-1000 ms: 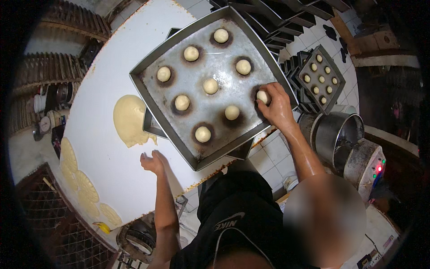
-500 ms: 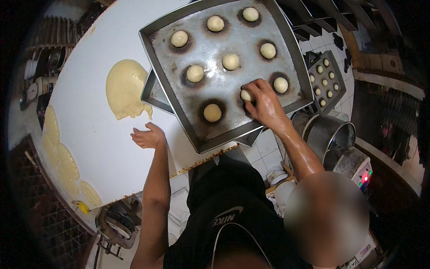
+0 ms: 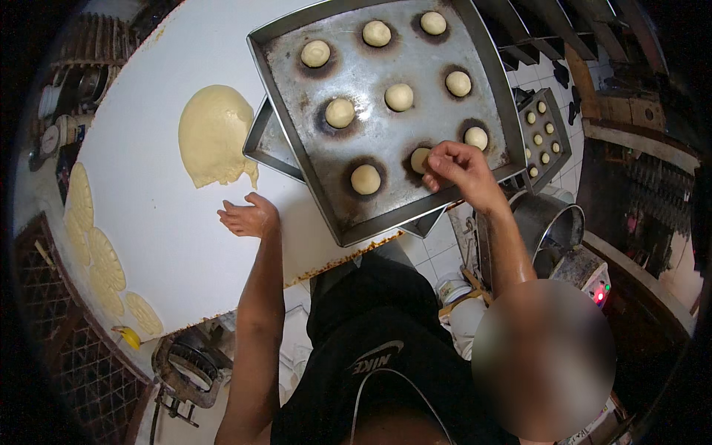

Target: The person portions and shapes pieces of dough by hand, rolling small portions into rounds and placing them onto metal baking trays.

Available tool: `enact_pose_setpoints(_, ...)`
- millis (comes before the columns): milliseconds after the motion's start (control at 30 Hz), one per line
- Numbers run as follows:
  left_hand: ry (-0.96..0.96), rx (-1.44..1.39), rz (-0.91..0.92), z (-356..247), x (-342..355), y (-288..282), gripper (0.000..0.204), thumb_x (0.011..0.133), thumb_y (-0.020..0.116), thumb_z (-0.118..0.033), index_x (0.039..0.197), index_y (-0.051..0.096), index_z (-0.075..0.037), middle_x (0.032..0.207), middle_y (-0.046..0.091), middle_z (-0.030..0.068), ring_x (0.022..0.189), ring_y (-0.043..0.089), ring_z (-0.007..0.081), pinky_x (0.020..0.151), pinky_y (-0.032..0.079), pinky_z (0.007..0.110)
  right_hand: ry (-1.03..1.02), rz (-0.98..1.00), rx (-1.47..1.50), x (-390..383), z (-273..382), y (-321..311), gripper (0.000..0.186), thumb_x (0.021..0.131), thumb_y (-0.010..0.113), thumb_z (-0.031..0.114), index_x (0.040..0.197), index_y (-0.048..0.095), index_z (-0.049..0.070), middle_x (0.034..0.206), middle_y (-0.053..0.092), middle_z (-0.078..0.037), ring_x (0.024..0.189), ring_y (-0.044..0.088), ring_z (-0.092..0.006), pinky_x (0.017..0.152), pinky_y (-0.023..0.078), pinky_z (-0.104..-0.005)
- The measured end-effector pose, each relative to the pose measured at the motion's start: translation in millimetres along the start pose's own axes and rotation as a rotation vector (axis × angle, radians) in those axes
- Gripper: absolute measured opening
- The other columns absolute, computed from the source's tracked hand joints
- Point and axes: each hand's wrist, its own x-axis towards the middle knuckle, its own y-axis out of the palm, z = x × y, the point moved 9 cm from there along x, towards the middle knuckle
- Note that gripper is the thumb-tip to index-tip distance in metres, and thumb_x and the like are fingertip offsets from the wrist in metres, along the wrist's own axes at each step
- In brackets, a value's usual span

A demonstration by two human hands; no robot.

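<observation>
A square metal baking tray [image 3: 374,137] holds several round dough balls [image 3: 399,97], each on its own dark-stained patch. At its near right, my right hand [image 3: 466,172] hovers beside a dough ball [image 3: 420,160], whose right side the fingers partly hide. The fingers are loosely bent, the thumb is apart from them, and they appear to hold nothing. Over the white table, my left hand [image 3: 249,216] is open, palm turned up and fingers spread. Just beyond it lies a large smooth slab of pale dough [image 3: 215,133] with a ragged near edge.
Under the big tray another metal tray [image 3: 274,144] sticks out. Flat patterned dough rounds [image 3: 107,259] line the table's left edge by a yellow item [image 3: 128,337]. Lower right, a tray of dough balls [image 3: 555,141] stands near a large metal bowl [image 3: 549,226].
My right hand has drawn back from around the dough ball, leaving it on the tray. My left hand stays open over the table. The view has shifted slightly.
</observation>
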Motion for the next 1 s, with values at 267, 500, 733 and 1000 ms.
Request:
enact_pose_setpoints(267,0.023,0.017,-0.039,-0.6,5.8,-8.0,0.064,0.093,0.062,-0.035,0.148,0.051,-0.006,0.158,0.046,0.0275,0.146,0.043,0.0445,0.118,0.035,0.061,0.249,0.136,-0.154,33.5,-17.7,36.7,0.043,0.106,0.067,0.038,0.095,0.073,-0.003,0.079,0.074,-0.010,0.066,0.072,-0.0163,0.058,0.059,-0.0295)
enact_pose_setpoints(500,0.001,-0.071,0.096,-6.6,-1.2,2.4,0.068,0.095,0.061,-0.035,0.153,0.045,-0.005,0.161,0.039,0.0299,0.151,0.034,0.0475,0.121,0.029,0.063,0.208,0.222,-0.328,42.2,-40.8,100.8,0.043,0.103,0.072,0.039,0.100,0.074,-0.004,0.084,0.076,-0.011,0.069,0.072,-0.0159,0.064,0.060,-0.0310)
enact_pose_setpoints(733,0.026,-0.013,0.036,-5.3,1.5,0.5,0.067,0.094,0.061,-0.034,0.153,0.044,-0.006,0.162,0.039,0.0300,0.149,0.037,0.0475,0.119,0.031,0.063,0.217,-0.265,-0.042,7.8,3.2,-109.6,0.047,0.105,0.063,0.046,0.094,0.072,0.001,0.077,0.074,-0.011,0.062,0.073,-0.0199,0.057,0.058,-0.0313)
enact_pose_setpoints(1000,0.026,-0.014,0.053,4.0,3.3,-0.3,0.068,0.096,0.058,-0.036,0.155,0.042,-0.005,0.163,0.037,0.0299,0.152,0.033,0.0480,0.122,0.028,0.063,0.058,-0.262,-0.137,66.8,71.2,-101.0,0.056,0.107,0.059,0.051,0.093,0.071,-0.001,0.077,0.073,-0.012,0.062,0.072,-0.0198,0.055,0.055,-0.0312)
